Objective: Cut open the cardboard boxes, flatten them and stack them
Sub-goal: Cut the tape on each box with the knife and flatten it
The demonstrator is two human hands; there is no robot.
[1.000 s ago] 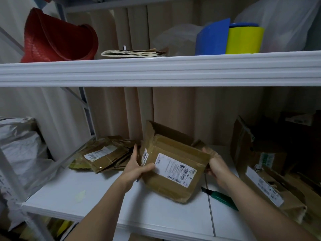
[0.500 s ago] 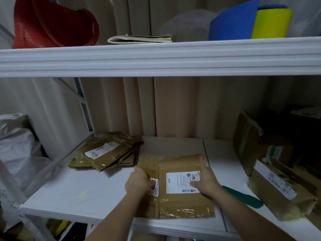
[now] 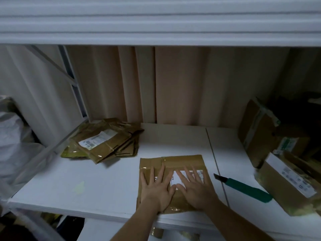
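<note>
1. I see the flattened box (image 3: 173, 173) lying on the white shelf (image 3: 97, 181), near its front edge, at about 6 o'clock in the head view.
2. My left hand (image 3: 156, 190) lies palm down on the left half of the box, fingers straight and spread wide. It grips nothing.
3. My right hand (image 3: 194, 188) lies palm down on the right half, fingers also straight and spread, partly covering the white shipping label (image 3: 175, 176). The two thumbs are nearly touching.
4. I judge the box to be light and thin: a small corrugated carton, stiff across its panels but springy at the creases. It will probably lift back open if pressure is taken off before the folds set.
5. Brown tape (image 3: 180, 160) runs glossy across the far part of the box. I expect that surface to be slippery under a flat palm, so I would press on bare cardboard.
6. For lifting, I would pinch a long side edge, thumb on top and fingers beneath, keeping both layers together.
7. The pile of flattened boxes (image 3: 104, 143) sits at 10 o'clock, well apart from my hands. It is the likely destination.
8. The green utility knife (image 3: 246, 188) lies at 3 o'clock, just beside the box, blade out. I would keep my right wrist clear of it.
9. Unopened boxes (image 3: 288, 181) wait at 3 to 4 o'clock.
</note>
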